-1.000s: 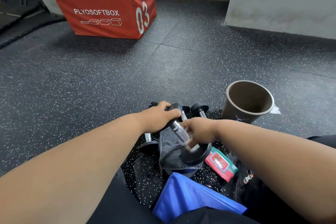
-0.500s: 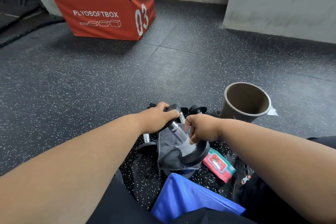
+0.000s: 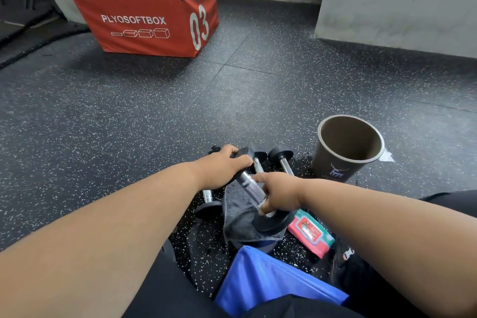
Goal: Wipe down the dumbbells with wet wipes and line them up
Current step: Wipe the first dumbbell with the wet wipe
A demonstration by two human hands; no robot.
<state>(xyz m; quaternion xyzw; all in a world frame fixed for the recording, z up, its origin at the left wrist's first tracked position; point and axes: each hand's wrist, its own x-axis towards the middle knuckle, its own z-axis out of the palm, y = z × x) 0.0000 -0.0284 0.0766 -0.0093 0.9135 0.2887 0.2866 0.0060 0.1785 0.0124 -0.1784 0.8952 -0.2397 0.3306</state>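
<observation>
Currently the left hand [image 3: 222,166] is gripping the upper black end plate of a small dumbbell [image 3: 251,188], fingers curled over its rim, tilting the bar so the lower plate is sitting low at centre frame on a dark grey cloth [image 3: 237,217]. The right hand [image 3: 277,192] is closing around the knurled chrome handle near that lower plate, with a bit of white showing under the fingers, likely a wet wipe [image 3: 265,208], though too little is visible to be sure.

Progress, as a judgement: wiping is under way on this one dumbbell, on the handle. Three more dumbbells are lying just behind the hands: one [image 3: 207,204] to the left, partly under the left wrist, and two [image 3: 259,160] [image 3: 282,160] angled toward the paper cup [image 3: 348,147]. They are crowding together at mixed angles, not lined up. Whether any is already clean cannot be told. So more wiping and all of the lining-up look to be outstanding.

Room: the red wipes packet [image 3: 309,233] is lying just right of the lower plate, the cup is standing near at right centre, and a blue fabric item [image 3: 265,276] is filling the bottom centre. These are hemming in the near work area. Speckled rubber flooring [image 3: 129,116] is stretching wide across the middle of the frame toward the orange plyo box [image 3: 144,8] at upper left, well apart; that stretch is looking like the natural place for a row.
</observation>
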